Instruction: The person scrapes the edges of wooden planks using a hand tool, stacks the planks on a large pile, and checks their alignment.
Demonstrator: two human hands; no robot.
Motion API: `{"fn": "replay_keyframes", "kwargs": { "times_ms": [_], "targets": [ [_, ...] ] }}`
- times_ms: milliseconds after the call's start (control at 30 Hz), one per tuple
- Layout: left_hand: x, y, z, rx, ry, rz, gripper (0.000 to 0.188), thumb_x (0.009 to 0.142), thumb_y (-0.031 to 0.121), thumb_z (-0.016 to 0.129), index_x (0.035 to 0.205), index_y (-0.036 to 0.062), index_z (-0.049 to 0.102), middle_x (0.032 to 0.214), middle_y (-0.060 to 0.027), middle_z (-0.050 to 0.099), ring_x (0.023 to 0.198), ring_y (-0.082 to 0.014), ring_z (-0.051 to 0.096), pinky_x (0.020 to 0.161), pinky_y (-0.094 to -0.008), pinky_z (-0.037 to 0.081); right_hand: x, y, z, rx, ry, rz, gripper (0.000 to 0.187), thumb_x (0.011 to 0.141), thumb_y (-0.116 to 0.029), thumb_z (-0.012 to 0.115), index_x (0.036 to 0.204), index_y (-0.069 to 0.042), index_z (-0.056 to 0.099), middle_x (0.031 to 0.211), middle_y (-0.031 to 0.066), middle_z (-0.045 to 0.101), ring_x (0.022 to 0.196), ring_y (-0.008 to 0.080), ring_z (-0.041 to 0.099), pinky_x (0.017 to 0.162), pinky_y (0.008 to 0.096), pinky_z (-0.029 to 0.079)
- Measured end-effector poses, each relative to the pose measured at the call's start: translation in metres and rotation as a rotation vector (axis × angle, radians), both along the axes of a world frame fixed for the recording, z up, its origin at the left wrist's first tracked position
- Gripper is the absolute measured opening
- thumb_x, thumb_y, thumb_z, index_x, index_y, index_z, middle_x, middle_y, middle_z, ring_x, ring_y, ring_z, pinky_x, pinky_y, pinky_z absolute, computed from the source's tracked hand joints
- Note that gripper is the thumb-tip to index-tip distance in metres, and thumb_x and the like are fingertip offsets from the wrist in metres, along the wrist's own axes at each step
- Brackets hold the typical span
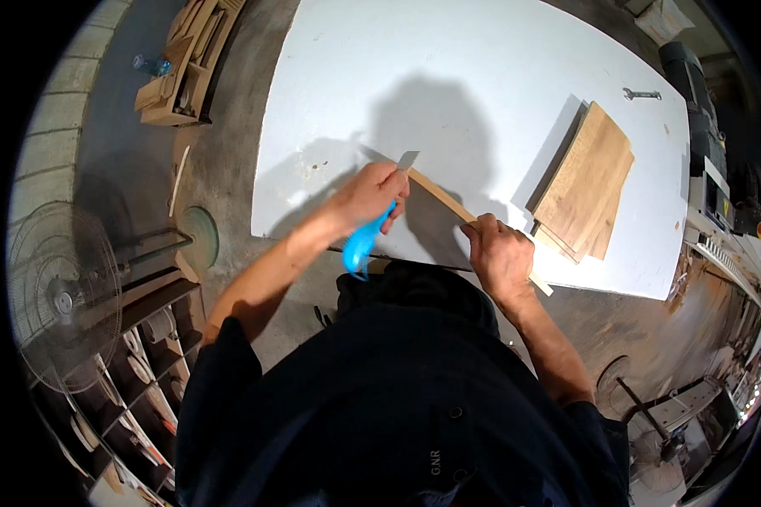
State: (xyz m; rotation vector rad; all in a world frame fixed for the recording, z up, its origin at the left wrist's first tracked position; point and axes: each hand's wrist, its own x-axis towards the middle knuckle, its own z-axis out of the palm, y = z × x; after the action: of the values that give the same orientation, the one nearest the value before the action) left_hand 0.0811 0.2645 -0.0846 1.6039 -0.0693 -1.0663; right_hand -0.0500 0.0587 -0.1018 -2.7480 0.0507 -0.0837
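Note:
My left hand (374, 198) is closed around a utility knife with a blue handle (361, 247). Its short metal blade (408, 160) pokes out past the fingers, over the white tabletop. A thin, narrow wooden strip (440, 194) runs slantwise from beside that hand to my right hand (500, 252), which grips it near its lower end. The strip's tail sticks out beyond the right hand, over the table's near edge. Whether the left fingers also touch the strip is hidden.
On the white table (330, 76), to the right, lies a stack of wooden boards (585, 182), with a wrench (642, 94) farther back. Floor fan (63, 297) and shelving (135, 372) stand at left, a wooden rack (190, 72) at far left, machinery (719, 194) at right.

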Motion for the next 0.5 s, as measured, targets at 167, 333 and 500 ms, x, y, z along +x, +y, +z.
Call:
{"fn": "replay_keyframes", "kwargs": {
  "times_ms": [167, 333, 500],
  "targets": [
    [-0.010, -0.004, -0.003, 0.021, -0.093, 0.021, 0.026, 0.097, 0.021, 0.040, 0.083, 0.0004, 0.048, 0.065, -0.0089, 0.052, 0.046, -0.0144, 0.050, 0.042, -0.0293, 0.041, 0.000, 0.001, 0.001, -0.024, 0.017, 0.001, 0.015, 0.085, -0.019, 0.064, 0.077, -0.008, 0.057, 0.065, 0.0089, 0.062, 0.057, 0.0269, 0.063, 0.052, 0.0368, 0.050],
    [0.003, -0.003, -0.008, -0.041, 0.105, 0.001, 0.027, 0.096, 0.023, 0.042, 0.082, 0.0016, 0.048, 0.064, -0.0084, 0.052, 0.045, -0.0147, 0.049, 0.041, -0.0293, 0.041, -0.001, -0.003, -0.001, -0.023, 0.011, -0.011, 0.016, 0.085, -0.020, 0.064, 0.076, -0.009, 0.056, 0.065, 0.0091, 0.062, 0.056, 0.0267, 0.063, 0.052, 0.0367, 0.050],
    [-0.026, -0.016, -0.009, -0.056, 0.020, 0.237, 0.029, 0.097, 0.022, 0.037, 0.081, -0.0008, 0.046, 0.062, -0.0097, 0.050, 0.044, -0.0155, 0.049, 0.043, -0.0318, 0.041, 0.000, 0.000, -0.005, -0.001, -0.049, -0.015, 0.023, 0.084, -0.023, 0.068, 0.074, -0.007, 0.053, 0.062, 0.0090, 0.061, 0.053, 0.0276, 0.061, 0.049, 0.0365, 0.048]
  ]
}}
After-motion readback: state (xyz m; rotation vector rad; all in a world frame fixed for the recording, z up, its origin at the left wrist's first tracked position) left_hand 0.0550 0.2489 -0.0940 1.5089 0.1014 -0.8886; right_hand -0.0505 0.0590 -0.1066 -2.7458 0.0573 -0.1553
